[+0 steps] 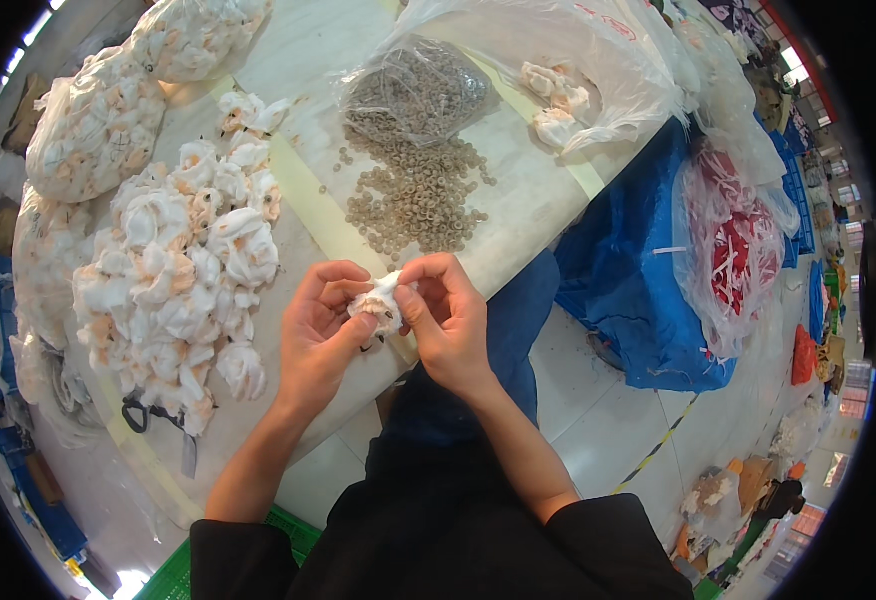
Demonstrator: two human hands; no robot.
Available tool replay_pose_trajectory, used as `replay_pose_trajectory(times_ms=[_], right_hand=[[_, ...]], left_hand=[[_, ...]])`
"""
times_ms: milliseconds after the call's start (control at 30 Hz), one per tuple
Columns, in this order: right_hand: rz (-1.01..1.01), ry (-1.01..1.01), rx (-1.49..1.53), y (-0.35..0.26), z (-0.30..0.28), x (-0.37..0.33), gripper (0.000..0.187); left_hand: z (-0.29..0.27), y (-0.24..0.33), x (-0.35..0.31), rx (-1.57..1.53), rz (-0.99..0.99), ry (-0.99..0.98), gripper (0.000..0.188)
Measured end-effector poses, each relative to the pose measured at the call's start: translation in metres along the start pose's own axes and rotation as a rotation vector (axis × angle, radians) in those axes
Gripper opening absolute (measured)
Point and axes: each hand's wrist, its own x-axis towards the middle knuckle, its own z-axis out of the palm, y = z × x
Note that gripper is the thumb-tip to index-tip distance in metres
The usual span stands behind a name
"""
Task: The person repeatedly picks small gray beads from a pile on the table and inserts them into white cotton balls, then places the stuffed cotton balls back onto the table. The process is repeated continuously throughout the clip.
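Observation:
Between both hands, over the table's near edge, is a small white plush piece (382, 306) with a tan patch and dark spots. My left hand (314, 345) grips its left side, thumb in front and fingers curled behind. On the other side my right hand (452, 328) pinches the upper right of the piece between thumb and fingers. Just beyond the hands lies a spread of small grey-brown rings (416, 205), spilling from a clear plastic bag (420, 88). To the left sits a large heap of similar white and tan plush pieces (183, 265).
Filled clear bags (98, 125) of plush pieces stand at the far left. Black-handled scissors (136, 415) lie by the heap. A thin plastic bag (618, 75) with a few pieces is at the far right corner. Right of the table stands a blue sack (623, 290) beside red material (733, 260).

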Motion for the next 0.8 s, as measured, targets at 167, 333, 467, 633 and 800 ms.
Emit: replay_pose_trajectory(times_ms=[167, 333, 467, 633, 800], right_hand=[[-0.181, 0.056, -0.198, 0.002, 0.001, 0.004, 0.010], [-0.435, 0.165, -0.649, -0.006, -0.008, -0.004, 0.015], [-0.593, 0.046, -0.728, 0.000, -0.003, 0.002, 0.020], [-0.495, 0.000, -0.768, -0.005, -0.004, 0.000, 0.014], [-0.448, -0.120, -0.566, -0.012, -0.006, -0.002, 0.012]], left_hand=[[-0.006, -0.006, -0.002, 0.023, 0.057, -0.006, 0.023], [0.004, 0.004, -0.002, 0.161, 0.080, 0.094, 0.021], [0.004, -0.003, -0.003, 0.391, 0.224, 0.035, 0.024], [0.007, 0.004, 0.000, 0.603, 0.266, 0.088, 0.033], [0.008, 0.005, 0.002, 0.622, 0.303, -0.084, 0.036]])
